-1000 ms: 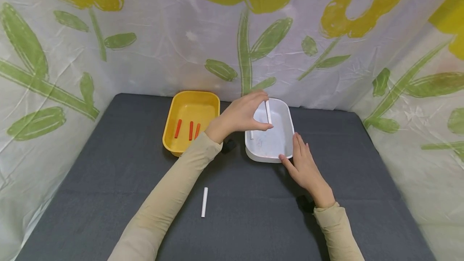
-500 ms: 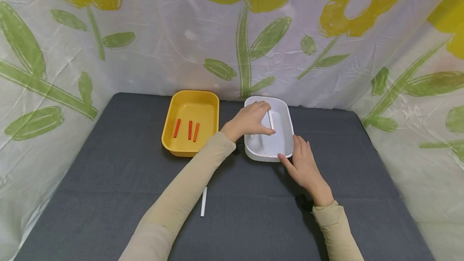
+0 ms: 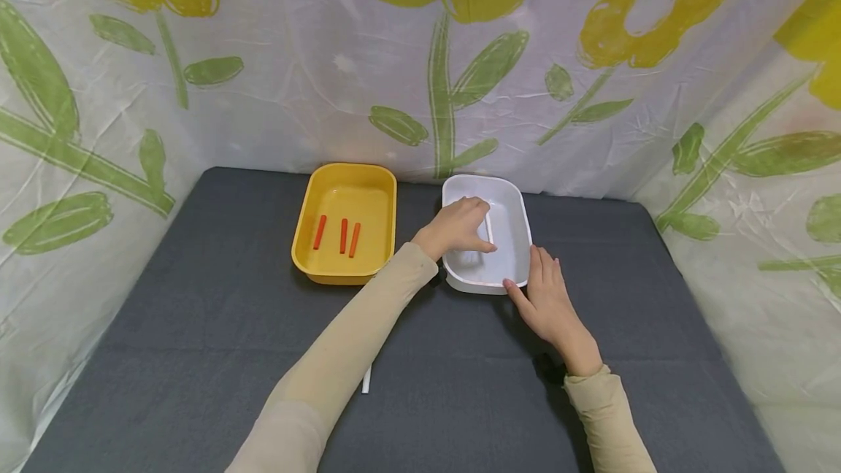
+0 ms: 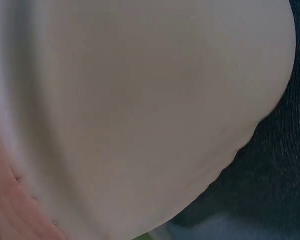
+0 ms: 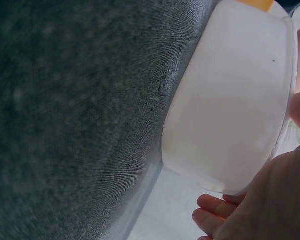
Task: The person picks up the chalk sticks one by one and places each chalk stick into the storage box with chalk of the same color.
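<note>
My left hand (image 3: pixel 458 226) reaches down inside the white tray (image 3: pixel 509 268). It pinches a white chalk stick (image 3: pixel 489 228) lengthwise between thumb and fingers. At the tray's near right corner, my right hand (image 3: pixel 550 305) touches the rim with its thumb, its straight fingers lying along the right side. In the right wrist view, that hand's fingers (image 5: pixel 212 212) show beside the white tray wall (image 5: pixel 230 100). Another white chalk stick (image 3: pixel 366 379) lies on the dark cloth, partly covered by my left forearm. A pale sleeve (image 4: pixel 140 100) fills most of the left wrist view.
Left of the white tray stands a yellow tray (image 3: pixel 344 268) holding red chalk sticks (image 3: pixel 344 236). Both stand near the back edge of a table with a dark grey cloth (image 3: pixel 197 327). A flower-printed curtain (image 3: pixel 315 79) encloses the back and sides.
My left hand has lowered into the white tray with the white chalk stick, coming slightly nearer. My left forearm now covers more of the stick on the cloth. The right hand stays at the tray corner.
</note>
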`<action>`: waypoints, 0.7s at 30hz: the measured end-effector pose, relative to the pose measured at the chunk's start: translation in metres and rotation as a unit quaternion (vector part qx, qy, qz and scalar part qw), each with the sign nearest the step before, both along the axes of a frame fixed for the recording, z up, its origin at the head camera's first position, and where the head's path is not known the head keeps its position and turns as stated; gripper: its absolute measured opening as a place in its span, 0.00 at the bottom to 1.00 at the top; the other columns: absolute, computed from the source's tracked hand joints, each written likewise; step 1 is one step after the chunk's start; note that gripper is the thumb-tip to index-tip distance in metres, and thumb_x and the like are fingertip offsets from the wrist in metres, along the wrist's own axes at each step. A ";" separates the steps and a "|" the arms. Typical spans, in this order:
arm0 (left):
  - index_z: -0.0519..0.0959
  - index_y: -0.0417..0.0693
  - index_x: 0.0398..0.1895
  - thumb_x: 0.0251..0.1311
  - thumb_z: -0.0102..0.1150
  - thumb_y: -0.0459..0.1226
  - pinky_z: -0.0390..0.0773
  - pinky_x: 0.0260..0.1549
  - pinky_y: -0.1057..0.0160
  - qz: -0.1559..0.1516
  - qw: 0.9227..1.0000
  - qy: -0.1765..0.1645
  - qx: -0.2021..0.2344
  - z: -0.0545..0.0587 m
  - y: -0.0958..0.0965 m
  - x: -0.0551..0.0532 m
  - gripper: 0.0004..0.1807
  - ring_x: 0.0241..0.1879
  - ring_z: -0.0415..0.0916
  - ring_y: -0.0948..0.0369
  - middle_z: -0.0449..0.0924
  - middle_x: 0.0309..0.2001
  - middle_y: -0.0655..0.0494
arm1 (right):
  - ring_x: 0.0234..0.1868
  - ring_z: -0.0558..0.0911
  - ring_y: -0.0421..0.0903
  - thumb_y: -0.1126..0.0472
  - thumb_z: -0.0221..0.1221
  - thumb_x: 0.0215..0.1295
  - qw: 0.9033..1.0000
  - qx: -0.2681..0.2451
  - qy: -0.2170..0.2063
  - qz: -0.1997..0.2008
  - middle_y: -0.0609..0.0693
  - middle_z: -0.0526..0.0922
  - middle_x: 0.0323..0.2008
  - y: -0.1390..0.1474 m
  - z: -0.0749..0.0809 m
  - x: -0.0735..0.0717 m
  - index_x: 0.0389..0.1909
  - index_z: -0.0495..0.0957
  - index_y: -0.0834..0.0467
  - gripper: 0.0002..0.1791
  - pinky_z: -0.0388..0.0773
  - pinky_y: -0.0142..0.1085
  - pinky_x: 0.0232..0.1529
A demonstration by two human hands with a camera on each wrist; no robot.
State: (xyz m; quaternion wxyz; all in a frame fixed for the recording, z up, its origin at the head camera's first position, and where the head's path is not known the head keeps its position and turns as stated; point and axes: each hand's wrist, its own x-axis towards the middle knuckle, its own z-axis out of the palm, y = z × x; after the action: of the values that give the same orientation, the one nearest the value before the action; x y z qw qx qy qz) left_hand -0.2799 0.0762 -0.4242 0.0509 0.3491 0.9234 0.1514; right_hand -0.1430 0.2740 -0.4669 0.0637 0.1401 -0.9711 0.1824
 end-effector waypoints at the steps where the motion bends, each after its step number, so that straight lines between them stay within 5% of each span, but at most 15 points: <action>1: 0.70 0.38 0.67 0.55 0.68 0.58 0.71 0.60 0.59 -0.002 1.000 0.001 -0.002 -0.001 0.001 0.000 0.44 0.60 0.71 0.54 0.74 0.62 0.48 | 0.72 0.51 0.71 0.50 0.50 0.76 1.000 -0.001 -0.001 -0.001 0.77 0.50 0.69 0.000 0.000 0.000 0.72 0.43 0.78 0.43 0.43 0.64 0.71; 9: 0.77 0.43 0.53 0.52 0.71 0.57 0.72 0.56 0.60 -0.016 0.999 0.012 -0.045 -0.013 0.008 -0.003 0.33 0.51 0.75 0.56 0.80 0.49 0.53 | 0.72 0.51 0.71 0.47 0.48 0.77 1.000 -0.012 0.004 0.004 0.77 0.50 0.69 0.002 -0.003 0.000 0.72 0.42 0.77 0.44 0.43 0.64 0.71; 15: 0.75 0.44 0.61 0.55 0.68 0.60 0.62 0.67 0.58 -0.005 0.994 0.027 -0.107 -0.019 0.013 -0.002 0.39 0.61 0.69 0.53 0.77 0.58 0.52 | 0.72 0.51 0.70 0.49 0.49 0.76 1.000 -0.016 0.008 0.006 0.76 0.50 0.69 0.002 -0.002 -0.001 0.72 0.43 0.77 0.43 0.43 0.64 0.71; 21: 0.68 0.47 0.71 0.59 0.59 0.65 0.51 0.73 0.53 -0.009 0.980 0.058 -0.189 -0.027 0.016 0.004 0.44 0.72 0.56 0.49 0.68 0.69 0.53 | 0.72 0.51 0.69 0.50 0.51 0.75 1.000 -0.008 -0.001 0.006 0.76 0.50 0.69 0.002 -0.001 -0.001 0.73 0.43 0.76 0.43 0.43 0.63 0.71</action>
State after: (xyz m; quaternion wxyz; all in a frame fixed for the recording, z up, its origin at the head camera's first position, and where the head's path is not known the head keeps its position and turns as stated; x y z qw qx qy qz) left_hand -0.2764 0.0922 -0.4515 0.0641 0.3494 0.9336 -0.0469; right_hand -0.1437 0.2755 -0.4678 0.0629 0.1452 -0.9688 0.1908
